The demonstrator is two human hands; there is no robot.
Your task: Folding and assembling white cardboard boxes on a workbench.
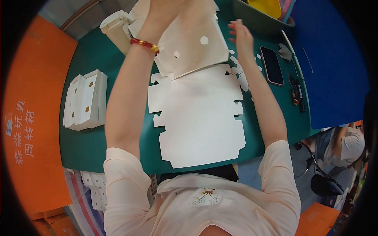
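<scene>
A flat white die-cut card blank (201, 118) with notched sides lies in front of me on the green table. Over its far end rests another card blank (189, 43), punched with round holes and slightly raised at its near edge. My left hand (167, 11) reaches over the punched blank at the upper edge of the view; its fingers are cut off or hidden. My right hand (242, 37) is held just right of that blank, fingers apart, with nothing in it. Small white card discs (243, 82) lie scattered below the right hand and forearm.
A stack of white card pieces with round holes (92, 102) stands at left. A cream cylindrical container (116, 29) is far left. A phone (271, 66) and a black marker (301, 103) lie at right, below a green tub (256, 19). Another person (342, 145) sits beyond the right edge.
</scene>
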